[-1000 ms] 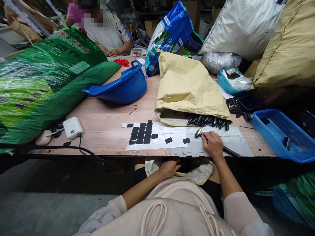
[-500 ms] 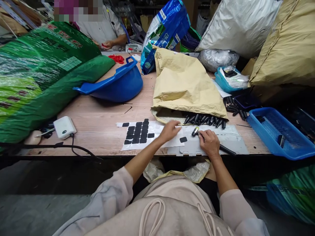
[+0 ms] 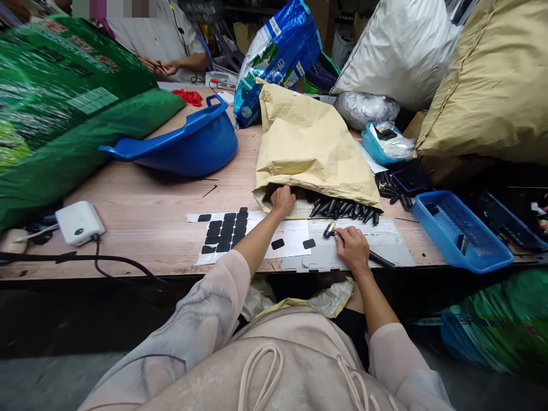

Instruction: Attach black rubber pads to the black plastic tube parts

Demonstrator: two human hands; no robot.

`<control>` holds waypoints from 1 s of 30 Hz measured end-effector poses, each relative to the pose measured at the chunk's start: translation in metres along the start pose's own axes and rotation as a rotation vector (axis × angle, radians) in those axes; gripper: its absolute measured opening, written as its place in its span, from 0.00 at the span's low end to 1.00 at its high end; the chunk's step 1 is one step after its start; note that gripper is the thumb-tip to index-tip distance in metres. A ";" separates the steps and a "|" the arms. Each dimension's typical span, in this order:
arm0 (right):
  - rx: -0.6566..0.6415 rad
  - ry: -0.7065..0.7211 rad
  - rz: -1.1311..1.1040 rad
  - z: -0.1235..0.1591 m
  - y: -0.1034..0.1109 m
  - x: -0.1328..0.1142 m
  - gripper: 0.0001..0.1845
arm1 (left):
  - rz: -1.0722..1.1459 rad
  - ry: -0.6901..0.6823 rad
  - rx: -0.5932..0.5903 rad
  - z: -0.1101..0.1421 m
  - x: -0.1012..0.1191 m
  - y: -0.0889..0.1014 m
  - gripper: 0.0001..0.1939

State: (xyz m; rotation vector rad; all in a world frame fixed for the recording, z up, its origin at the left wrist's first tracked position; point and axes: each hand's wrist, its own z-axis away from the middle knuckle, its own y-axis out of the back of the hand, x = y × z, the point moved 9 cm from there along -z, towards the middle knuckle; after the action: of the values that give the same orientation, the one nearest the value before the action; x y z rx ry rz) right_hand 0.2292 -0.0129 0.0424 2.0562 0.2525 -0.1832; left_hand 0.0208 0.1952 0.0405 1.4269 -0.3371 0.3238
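Left hand (image 3: 283,200) had moved to the sack (image 3: 317,137) mouth, grip unclear; right hand (image 3: 353,248) held a hammer (image 3: 329,230); pads (image 3: 226,224) and tubes (image 3: 342,209) remained.

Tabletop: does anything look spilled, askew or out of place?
Possibly. Black parts lie jumbled at the mouth of the sack, and more are scattered to its right, so they look spilled, though that may be intended. A few pads lie apart from the packed rows.
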 end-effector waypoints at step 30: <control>0.105 0.039 -0.007 -0.004 0.015 -0.004 0.14 | 0.354 -0.527 -0.088 0.115 0.015 -0.043 0.08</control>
State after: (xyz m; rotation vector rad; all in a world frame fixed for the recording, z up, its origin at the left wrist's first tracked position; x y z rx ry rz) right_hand 0.2289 -0.0169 0.0578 2.1647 0.2791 -0.1636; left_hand 0.0483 0.0763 0.0212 1.3481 -1.0286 0.2087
